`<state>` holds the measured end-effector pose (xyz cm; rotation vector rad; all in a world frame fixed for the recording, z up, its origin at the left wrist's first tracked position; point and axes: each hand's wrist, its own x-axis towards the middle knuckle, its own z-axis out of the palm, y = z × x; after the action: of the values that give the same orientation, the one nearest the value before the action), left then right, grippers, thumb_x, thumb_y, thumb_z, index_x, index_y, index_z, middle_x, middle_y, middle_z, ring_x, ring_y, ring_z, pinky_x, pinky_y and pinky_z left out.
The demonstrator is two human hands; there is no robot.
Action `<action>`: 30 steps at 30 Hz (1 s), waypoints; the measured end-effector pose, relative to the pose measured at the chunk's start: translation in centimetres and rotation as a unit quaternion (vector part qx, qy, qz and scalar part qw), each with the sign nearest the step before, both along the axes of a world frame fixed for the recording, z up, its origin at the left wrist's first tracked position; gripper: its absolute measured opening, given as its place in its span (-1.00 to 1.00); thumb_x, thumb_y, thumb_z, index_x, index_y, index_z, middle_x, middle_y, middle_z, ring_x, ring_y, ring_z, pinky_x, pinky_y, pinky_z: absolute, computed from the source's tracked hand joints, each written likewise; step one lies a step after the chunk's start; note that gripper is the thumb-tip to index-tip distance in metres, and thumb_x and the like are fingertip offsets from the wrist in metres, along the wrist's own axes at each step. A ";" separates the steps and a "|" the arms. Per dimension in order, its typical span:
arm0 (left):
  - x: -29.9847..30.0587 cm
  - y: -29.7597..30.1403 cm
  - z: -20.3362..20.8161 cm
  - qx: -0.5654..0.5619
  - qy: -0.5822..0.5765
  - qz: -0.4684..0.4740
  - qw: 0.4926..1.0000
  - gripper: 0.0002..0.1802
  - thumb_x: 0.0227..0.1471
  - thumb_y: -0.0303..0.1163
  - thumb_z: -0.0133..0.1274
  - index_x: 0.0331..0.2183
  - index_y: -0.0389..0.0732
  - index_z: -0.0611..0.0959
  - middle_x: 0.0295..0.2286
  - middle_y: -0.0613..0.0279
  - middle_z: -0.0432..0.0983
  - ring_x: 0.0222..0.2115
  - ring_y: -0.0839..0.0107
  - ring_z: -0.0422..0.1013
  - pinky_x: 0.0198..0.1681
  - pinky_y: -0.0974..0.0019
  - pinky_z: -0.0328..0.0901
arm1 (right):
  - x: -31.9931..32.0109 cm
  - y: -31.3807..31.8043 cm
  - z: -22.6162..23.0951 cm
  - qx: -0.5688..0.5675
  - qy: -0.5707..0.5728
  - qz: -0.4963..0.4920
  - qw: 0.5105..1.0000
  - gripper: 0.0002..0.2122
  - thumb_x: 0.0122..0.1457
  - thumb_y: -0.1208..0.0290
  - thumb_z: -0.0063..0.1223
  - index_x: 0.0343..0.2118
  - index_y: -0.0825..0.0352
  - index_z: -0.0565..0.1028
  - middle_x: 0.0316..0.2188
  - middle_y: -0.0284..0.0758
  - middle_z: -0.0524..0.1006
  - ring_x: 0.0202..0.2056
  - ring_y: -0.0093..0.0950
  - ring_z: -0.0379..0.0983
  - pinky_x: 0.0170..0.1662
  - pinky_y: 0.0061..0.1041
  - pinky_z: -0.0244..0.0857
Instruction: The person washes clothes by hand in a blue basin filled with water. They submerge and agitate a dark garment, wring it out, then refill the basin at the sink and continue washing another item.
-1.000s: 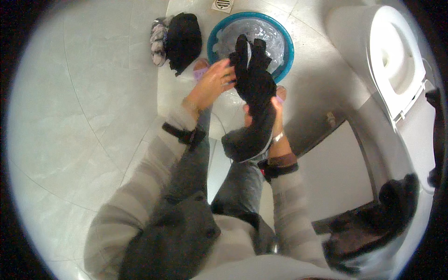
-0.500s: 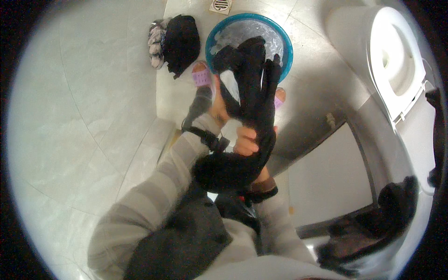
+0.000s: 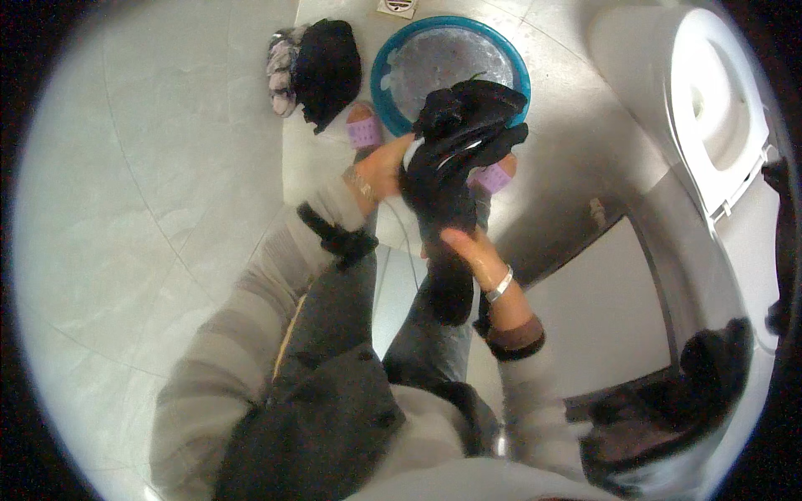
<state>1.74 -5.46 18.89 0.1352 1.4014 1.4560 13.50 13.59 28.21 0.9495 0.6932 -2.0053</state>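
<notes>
A wet-looking black garment with small white parts is bunched up between both my hands, above the near edge of a teal basin. Greyish, foamy water shows inside the basin. At the garment's left side, my left hand is closed on the cloth; its fingertips are hidden behind it. Lower down and to the right, my right hand grips the cloth with the thumb on top. One end of the garment hangs down between my knees.
Left of the basin lie a black cloth pile and a patterned cloth on the tiled floor. A floor drain is beyond the basin. A white toilet stands at the right. Purple slippers are on my feet.
The garment has gone from stretched out long to a more compact bunch. My right hand has moved right, its thumb now on top. My left hand stays at the garment's left side.
</notes>
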 end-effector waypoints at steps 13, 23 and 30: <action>0.4 2.3 -4.1 -0.111 -0.298 0.212 0.924 -0.60 0.17 -0.20 -0.03 -0.06 -0.26 0.56 -0.12 0.21 0.55 -0.04 0.40 0.39 0.10 0.29 0.22 | -0.6 -2.1 -5.1 0.163 0.134 0.227 0.951 -0.36 0.05 0.16 0.25 0.14 0.39 0.32 0.01 -0.25 0.47 0.03 -0.40 0.37 0.13 -0.45 0.20; 1.8 2.4 -7.7 -0.170 -0.091 0.118 0.974 -0.60 0.12 -0.27 0.02 -0.03 -0.23 0.56 -0.07 0.04 0.52 -0.06 0.27 0.42 0.06 0.28 0.24 | 1.4 -2.8 -8.7 0.224 0.093 0.217 0.946 -0.18 -0.09 0.09 0.34 0.12 0.55 0.20 -0.05 -0.07 0.48 -0.01 -0.26 0.43 0.10 -0.42 0.26; 1.8 1.1 -2.1 0.036 0.082 -0.049 0.995 -0.37 -0.11 -0.40 0.29 0.05 -0.20 0.47 -0.01 0.18 0.48 -0.05 0.41 0.39 0.08 0.24 0.28 | 0.3 -1.0 -5.1 0.085 0.044 -0.154 0.983 -0.12 0.03 0.05 0.30 0.25 0.44 0.05 0.12 -0.18 0.29 0.14 -0.34 0.23 0.17 -0.36 0.19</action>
<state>3.54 -4.40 16.82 0.3718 1.4522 1.4409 13.81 12.55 23.15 1.1303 0.8173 -2.2979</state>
